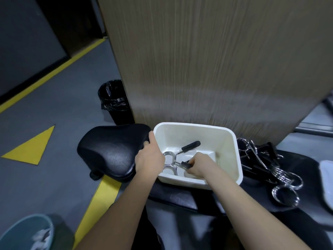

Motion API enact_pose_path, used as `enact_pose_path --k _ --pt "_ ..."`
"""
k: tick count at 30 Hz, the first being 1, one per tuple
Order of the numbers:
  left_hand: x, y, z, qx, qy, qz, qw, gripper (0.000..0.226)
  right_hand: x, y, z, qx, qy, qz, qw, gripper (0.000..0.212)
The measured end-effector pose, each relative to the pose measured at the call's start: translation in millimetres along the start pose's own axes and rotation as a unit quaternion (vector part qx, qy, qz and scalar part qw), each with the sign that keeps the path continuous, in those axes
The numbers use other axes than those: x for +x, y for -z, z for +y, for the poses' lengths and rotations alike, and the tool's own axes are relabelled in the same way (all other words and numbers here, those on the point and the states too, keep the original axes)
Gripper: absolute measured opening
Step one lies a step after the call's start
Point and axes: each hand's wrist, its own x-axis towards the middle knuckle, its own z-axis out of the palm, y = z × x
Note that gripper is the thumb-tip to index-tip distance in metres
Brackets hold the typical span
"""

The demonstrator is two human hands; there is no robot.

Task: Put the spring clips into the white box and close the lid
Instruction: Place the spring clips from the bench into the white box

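The white box (232, 150) stands open on a black padded bench (173, 195), right in front of me. My left hand (148, 156) grips its left rim. My right hand (198, 166) is inside the box, its fingers closed on the black handle of a chrome spring clip (170, 162) that lies on the bottom. The clip's other black handle points toward the back wall. To the right of the box, a heap of several more spring clips (281, 172) with chrome coils and black handles lies on the bench. A white object (327, 179), possibly the lid, shows at the right edge.
A black padded seat (108, 150) sits to the left of the box. Behind it rises a wooden panel (216, 60), with a black bin (115, 101) at its left corner. A teal bin (27, 233) is at bottom left. The grey floor carries yellow markings.
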Motion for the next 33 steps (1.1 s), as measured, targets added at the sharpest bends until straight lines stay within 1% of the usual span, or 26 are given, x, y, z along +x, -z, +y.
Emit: enact_pose_path --k 1,3,5,6,7,9,13,17,18,19,20,21,22,23,24,25,27,29,31,32,33 --pt "0.4 0.1 0.0 0.000 0.000 -0.002 1.000 0.060 1.2 -0.7 -1.0 -0.015 -0.008 0.005 1.000 0.003" --pt "0.7 0.7 0.7 -0.002 0.002 -0.003 1.000 0.058 4.0 -0.9 -1.5 -0.015 -0.021 -0.002 1.000 0.012" --pt "0.4 1.0 0.9 -0.002 0.004 0.000 1.000 0.055 5.4 -0.8 -0.1 -0.002 -0.019 -0.029 0.999 0.021" --pt "0.1 0.9 0.8 -0.001 0.004 0.001 1.000 0.054 5.5 -1.1 0.6 0.000 -0.020 -0.042 0.999 0.024" --pt "-0.1 0.7 0.5 0.001 0.004 0.002 1.000 0.054 6.5 -2.1 1.7 -0.004 -0.022 -0.045 0.999 0.021" --pt "0.3 0.3 -0.2 0.002 0.007 0.001 1.000 0.054 9.4 -4.0 2.4 -0.014 -0.032 -0.037 0.999 0.012" --pt "1.6 0.8 -0.1 0.010 0.009 -0.005 1.000 0.056 10.8 -4.9 0.7 -0.021 -0.033 -0.017 0.999 0.022" --pt "1.7 1.4 -0.9 0.014 0.010 -0.009 1.000 0.059 9.0 -7.6 2.1 -0.014 -0.037 0.013 0.999 0.021" --pt "1.3 2.0 -0.8 0.014 0.012 -0.011 1.000 0.061 7.6 -6.5 0.2 -0.001 -0.035 0.037 0.999 0.019" --pt "0.6 2.3 -1.1 0.014 0.014 -0.014 1.000 0.062 5.3 -4.2 -2.0 0.023 -0.024 0.083 0.996 0.017" --pt "-0.5 3.1 -0.9 0.016 0.017 -0.016 1.000 0.063 0.8 0.6 -5.5 0.066 0.000 0.150 0.986 0.016" --pt "-0.9 3.5 -1.1 0.013 0.017 -0.016 1.000 0.063 -6.0 7.9 -8.9 0.121 0.031 0.230 0.965 0.017" --pt "-1.5 4.4 -1.1 0.009 0.016 -0.020 1.000 0.064 -15.1 16.4 -11.7 0.170 0.063 0.307 0.934 0.017" --pt "-1.8 5.7 -0.8 0.003 0.014 -0.024 1.000 0.063 -26.1 25.7 -13.4 0.203 0.090 0.367 0.903 0.016" --pt "-1.8 8.0 0.2 -0.001 0.013 -0.028 1.000 0.061 -36.8 34.0 -12.6 0.218 0.105 0.400 0.884 0.015" --pt "-1.4 9.9 1.4 -0.004 0.010 -0.033 0.999 0.060 -46.3 40.1 -8.4 0.219 0.112 0.414 0.876 0.015" --pt "-0.4 12.3 6.1 0.028 0.009 -0.046 0.999 0.065 -59.9 44.0 12.9 0.195 0.098 0.421 0.881 0.014" --pt "0.4 12.4 12.0 0.115 -0.001 -0.046 0.992 0.075 -70.7 46.2 39.2 0.180 0.086 0.426 0.882 0.013" --pt "-4.6 13.5 22.9 0.217 -0.031 -0.013 0.976 0.076 -83.8 53.2 64.0 0.183 0.070 0.434 0.879 0.013" --pt "-8.2 12.6 29.8 0.239 -0.052 0.012 0.970 0.072 -89.9 56.7 76.3 0.186 0.061 0.445 0.874 0.014" --pt "-12.9 10.5 37.6 0.228 -0.072 0.036 0.970 0.067 -94.6 58.8 89.1 0.186 0.052 0.461 0.866 0.013"
